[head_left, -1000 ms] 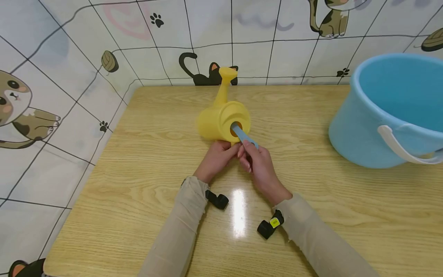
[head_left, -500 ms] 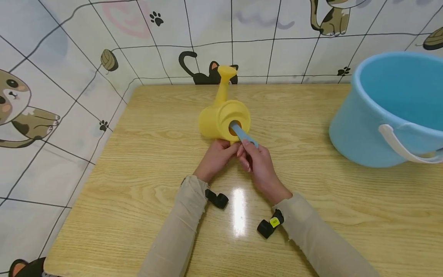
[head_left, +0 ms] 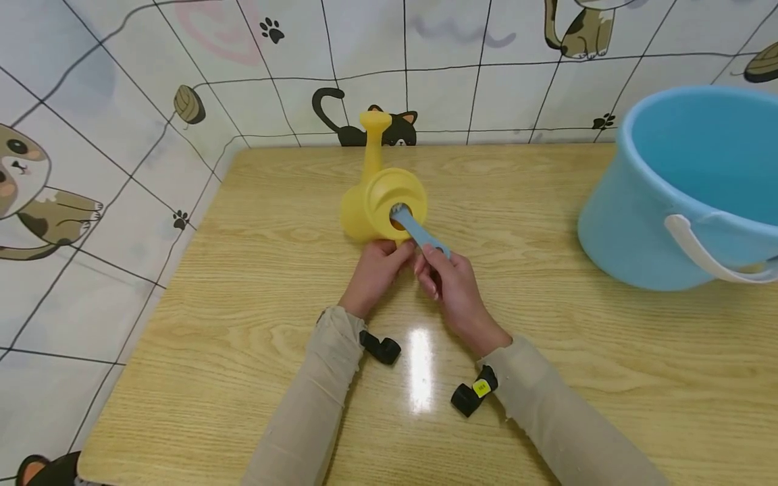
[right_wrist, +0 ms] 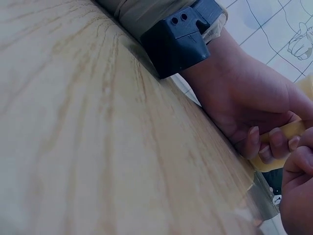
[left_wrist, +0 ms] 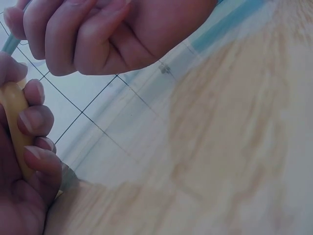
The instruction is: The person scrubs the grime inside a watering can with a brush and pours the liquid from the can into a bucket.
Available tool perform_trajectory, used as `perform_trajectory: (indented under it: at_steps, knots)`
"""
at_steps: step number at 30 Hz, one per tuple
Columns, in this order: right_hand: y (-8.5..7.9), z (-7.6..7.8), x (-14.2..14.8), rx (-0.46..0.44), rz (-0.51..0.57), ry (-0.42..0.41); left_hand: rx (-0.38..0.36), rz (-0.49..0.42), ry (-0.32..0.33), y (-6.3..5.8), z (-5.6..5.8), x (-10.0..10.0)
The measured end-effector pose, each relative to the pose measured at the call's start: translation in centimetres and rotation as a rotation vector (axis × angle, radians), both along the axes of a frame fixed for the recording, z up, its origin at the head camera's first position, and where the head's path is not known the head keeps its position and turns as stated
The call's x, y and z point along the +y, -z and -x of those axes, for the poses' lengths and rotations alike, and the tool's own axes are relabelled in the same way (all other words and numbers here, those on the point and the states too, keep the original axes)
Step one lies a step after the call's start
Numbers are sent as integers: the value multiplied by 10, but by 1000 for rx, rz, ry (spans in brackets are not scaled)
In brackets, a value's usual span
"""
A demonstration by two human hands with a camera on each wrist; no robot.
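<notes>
A yellow watering can (head_left: 358, 219) stands tilted over the table, its filling hole facing me and its spout pointing to the back wall. My left hand (head_left: 372, 275) grips its handle (left_wrist: 18, 129), fingers curled round it in the left wrist view. My right hand (head_left: 460, 293) pinches a light blue brush (head_left: 423, 236) between thumb and fingers. The brush's head sits in the can's hole, where pale bristles show at the opening. In the left wrist view, the brush's thin blue handle (left_wrist: 9, 45) shows at the upper left edge.
A large blue bucket (head_left: 632, 250) with a white handle (head_left: 699, 256) stands at the right on the wooden table (head_left: 243, 337). White tiled walls with cat drawings (head_left: 450, 101) close off the back and left. Black wrist cameras (head_left: 383, 349) are strapped on both sleeves.
The watering can has turned and shifted to the left, its spout swinging left. The brush's bristles now show at the hole. Both hands keep their hold.
</notes>
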State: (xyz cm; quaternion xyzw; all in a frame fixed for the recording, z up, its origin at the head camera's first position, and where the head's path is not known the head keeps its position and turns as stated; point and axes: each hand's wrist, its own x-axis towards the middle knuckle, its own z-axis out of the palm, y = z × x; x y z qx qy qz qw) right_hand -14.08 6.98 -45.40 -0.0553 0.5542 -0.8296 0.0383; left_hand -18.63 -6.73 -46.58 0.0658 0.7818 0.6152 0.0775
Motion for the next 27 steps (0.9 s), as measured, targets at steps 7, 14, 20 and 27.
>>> perform_trajectory:
  at_steps: [7,14,20,27]
  knots:
    - [0,0,0,13,-1,-19,33,14,8,0,0,0]
    - [1,0,0,17,14,-36,49,36,36,1,0,0]
    - [1,1,1,17,37,-50,58,73,77,0,0,0]
    - [1,1,2,-22,97,-72,61,88,91,2,1,0]
